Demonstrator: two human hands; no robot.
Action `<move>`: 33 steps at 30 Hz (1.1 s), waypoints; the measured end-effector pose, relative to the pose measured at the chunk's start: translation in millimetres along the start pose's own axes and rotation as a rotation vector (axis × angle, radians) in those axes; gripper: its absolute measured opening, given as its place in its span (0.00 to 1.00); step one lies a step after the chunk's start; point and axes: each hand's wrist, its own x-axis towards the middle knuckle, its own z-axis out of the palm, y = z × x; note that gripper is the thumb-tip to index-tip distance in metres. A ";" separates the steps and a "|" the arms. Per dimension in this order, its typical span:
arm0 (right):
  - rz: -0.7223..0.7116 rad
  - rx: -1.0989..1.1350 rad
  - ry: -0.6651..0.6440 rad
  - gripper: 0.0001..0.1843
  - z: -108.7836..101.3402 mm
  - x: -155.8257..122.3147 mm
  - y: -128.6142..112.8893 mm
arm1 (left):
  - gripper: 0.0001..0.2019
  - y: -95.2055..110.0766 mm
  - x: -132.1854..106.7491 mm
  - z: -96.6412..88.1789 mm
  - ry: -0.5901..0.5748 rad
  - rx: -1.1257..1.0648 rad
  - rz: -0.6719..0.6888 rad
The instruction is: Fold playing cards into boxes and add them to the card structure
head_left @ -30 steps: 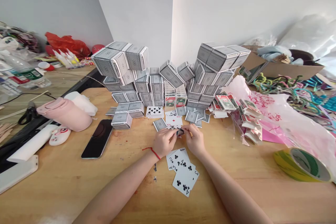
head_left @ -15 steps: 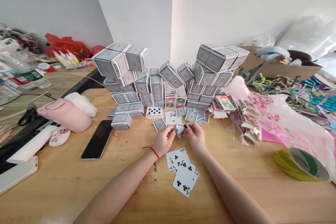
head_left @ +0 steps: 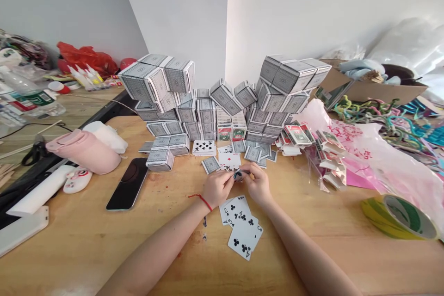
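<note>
My left hand [head_left: 218,187] and my right hand [head_left: 258,184] meet over the middle of the table, fingertips pinched on a small playing card [head_left: 242,178], mostly hidden behind the fingers. Just beyond them lie a face-up diamond card [head_left: 229,159] and a face-down card [head_left: 210,164]. Several loose grey-backed cards [head_left: 253,153] are to the right of these. Nearer me, between my forearms, overlapping club cards [head_left: 243,236] lie face up. A stack topped by a spade card [head_left: 204,147] sits farther left. Behind stands a structure of blocks folded from cards [head_left: 206,113].
A black phone [head_left: 127,184], a pink tumbler [head_left: 85,151] and a white mouse [head_left: 78,179] lie on the left. To the right are card boxes [head_left: 297,135], a plastic bag [head_left: 367,148], yellow tape [head_left: 374,219] and pipe cleaners [head_left: 367,115].
My fingertips have come closer together, my right hand moving slightly left, and the held card shows less. A patterned card edge now shows beyond my fingers.
</note>
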 end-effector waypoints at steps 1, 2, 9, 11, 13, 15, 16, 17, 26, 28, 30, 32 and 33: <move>0.027 0.021 0.002 0.06 0.8 -0.7 0.9 | 0.11 0.3 0.0 0.2 -0.006 0.004 0.006; 0.063 0.052 0.001 0.06 1.8 -1.4 2.0 | 0.12 0.3 -0.1 0.5 -0.011 0.002 0.009; 0.246 0.205 0.032 0.07 5.8 0.1 13.1 | 0.16 -2.7 -1.6 3.1 0.002 -0.165 -0.029; 0.230 0.196 0.038 0.13 4.1 2.1 17.0 | 0.17 -3.8 -1.7 4.0 0.009 -0.226 -0.092; 0.230 0.187 0.029 0.18 2.6 3.1 20.5 | 0.17 -5.0 -1.2 5.3 0.029 -0.275 -0.154; 0.264 0.172 0.023 0.19 2.5 2.8 23.3 | 0.17 -6.2 -0.2 6.8 0.055 -0.302 -0.202; 0.286 0.161 0.023 0.19 3.0 2.3 24.3 | 0.17 -6.9 0.3 7.7 0.068 -0.303 -0.223; 0.304 0.151 0.025 0.17 3.9 1.6 24.9 | 0.17 -7.6 0.8 8.5 0.078 -0.294 -0.243; 0.340 0.065 0.016 0.19 7.8 -2.1 23.8 | 0.15 -12.9 0.0 13.9 0.096 -0.241 -0.288; 0.353 0.064 0.001 0.21 6.4 -1.7 23.7 | 0.16 -12.2 -0.5 13.1 0.087 -0.247 -0.278; 0.371 0.076 -0.014 0.23 5.3 -1.2 24.1 | 0.16 -11.0 -0.8 11.6 0.083 -0.251 -0.276; 0.389 0.109 -0.034 0.24 5.0 -0.8 24.8 | 0.16 -9.6 -0.8 9.9 0.077 -0.249 -0.290; 0.398 0.133 -0.048 0.25 5.1 -0.7 25.0 | 0.17 -9.0 -0.7 9.0 0.077 -0.247 -0.300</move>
